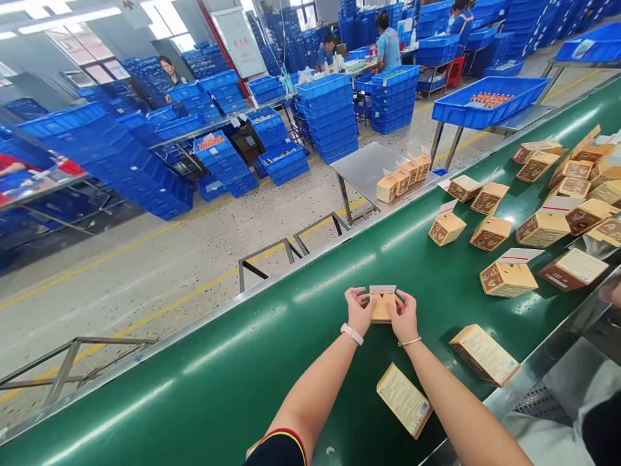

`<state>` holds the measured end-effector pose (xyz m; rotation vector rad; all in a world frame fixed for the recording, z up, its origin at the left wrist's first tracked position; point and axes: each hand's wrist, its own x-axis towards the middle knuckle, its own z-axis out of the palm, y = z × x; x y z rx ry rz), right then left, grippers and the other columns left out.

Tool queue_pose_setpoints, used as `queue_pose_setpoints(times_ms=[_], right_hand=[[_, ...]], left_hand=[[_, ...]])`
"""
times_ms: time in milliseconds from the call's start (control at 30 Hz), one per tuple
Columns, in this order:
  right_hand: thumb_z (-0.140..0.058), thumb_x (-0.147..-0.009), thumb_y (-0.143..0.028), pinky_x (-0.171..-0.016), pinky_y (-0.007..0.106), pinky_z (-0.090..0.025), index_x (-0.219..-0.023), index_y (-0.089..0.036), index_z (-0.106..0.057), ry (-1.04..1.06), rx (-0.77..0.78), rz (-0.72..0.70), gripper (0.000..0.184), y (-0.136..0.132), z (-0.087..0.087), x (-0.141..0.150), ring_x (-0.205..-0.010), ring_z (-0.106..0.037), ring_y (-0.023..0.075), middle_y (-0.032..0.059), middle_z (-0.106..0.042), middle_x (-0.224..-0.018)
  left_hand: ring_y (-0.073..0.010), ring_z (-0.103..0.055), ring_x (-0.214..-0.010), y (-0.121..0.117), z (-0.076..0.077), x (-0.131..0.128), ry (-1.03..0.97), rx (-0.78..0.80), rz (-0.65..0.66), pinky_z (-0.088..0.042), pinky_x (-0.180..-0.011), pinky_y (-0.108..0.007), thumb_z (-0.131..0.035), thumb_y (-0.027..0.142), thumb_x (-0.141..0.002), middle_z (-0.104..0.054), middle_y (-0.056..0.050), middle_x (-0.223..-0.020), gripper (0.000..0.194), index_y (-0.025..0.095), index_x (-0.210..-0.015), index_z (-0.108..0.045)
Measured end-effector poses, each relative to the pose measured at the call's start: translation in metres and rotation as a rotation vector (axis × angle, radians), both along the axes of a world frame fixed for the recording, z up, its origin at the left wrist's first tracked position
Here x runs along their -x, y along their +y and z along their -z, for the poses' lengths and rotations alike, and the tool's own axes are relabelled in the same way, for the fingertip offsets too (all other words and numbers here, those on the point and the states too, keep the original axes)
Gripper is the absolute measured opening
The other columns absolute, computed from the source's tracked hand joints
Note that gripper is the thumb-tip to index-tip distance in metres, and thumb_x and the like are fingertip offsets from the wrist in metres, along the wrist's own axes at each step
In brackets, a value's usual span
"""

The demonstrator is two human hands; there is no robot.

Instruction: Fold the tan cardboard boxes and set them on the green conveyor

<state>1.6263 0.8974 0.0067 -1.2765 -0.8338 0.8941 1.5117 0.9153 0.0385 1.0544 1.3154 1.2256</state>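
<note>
A small tan cardboard box (383, 309) stands on the green conveyor belt (272, 362), its top flap raised at the back. My left hand (359, 312) grips its left side, thumb on the top near the front edge. On the right side my right hand (405, 317) holds it the same way, fingers curled behind. Just in front of my wrists lies a closed box (403, 400) with a printed label and barcode facing up. Another closed box (485, 355) rests to the right of my right forearm.
Several boxes with open flaps (508, 277) crowd the belt at the right. Beyond the belt's metal edge stand a steel table (363, 162) with several boxes and a blue tray (490, 103). Stacked blue crates (327, 116) and people at tables (388, 48) are farther back.
</note>
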Motion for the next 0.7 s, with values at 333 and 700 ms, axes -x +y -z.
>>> queue_pose_setpoints(times_ms=[333,700], right_hand=[[-0.062,-0.072,-0.049,-0.098,0.047,-0.045,-0.126,-0.019,-0.047,-0.402,0.208,-0.148,0.063,-0.03,-0.05,-0.04,-0.118,-0.052,0.0297,0.0164,-0.053,-0.126],[-0.055,-0.078,-0.025,-0.091,0.059,-0.043,-0.135,-0.022,-0.049,-1.289,0.215,-0.265,0.057,-0.141,-0.028,-0.074,-0.117,-0.045,0.0411,0.0208,-0.048,-0.131]], left_hand=[[-0.022,-0.059,-0.112,0.02,-0.035,0.003,-0.029,0.263,0.135,-0.045,-0.1,-0.038,-0.071,0.021,-0.075,-0.062,-0.014,-0.121,0.04,0.016,-0.112,-0.056],[-0.019,-0.063,-0.088,-0.078,-0.088,0.102,0.236,0.194,0.099,-0.049,-0.085,-0.034,-0.07,0.05,-0.068,-0.07,-0.007,-0.094,0.038,0.018,-0.087,-0.063]])
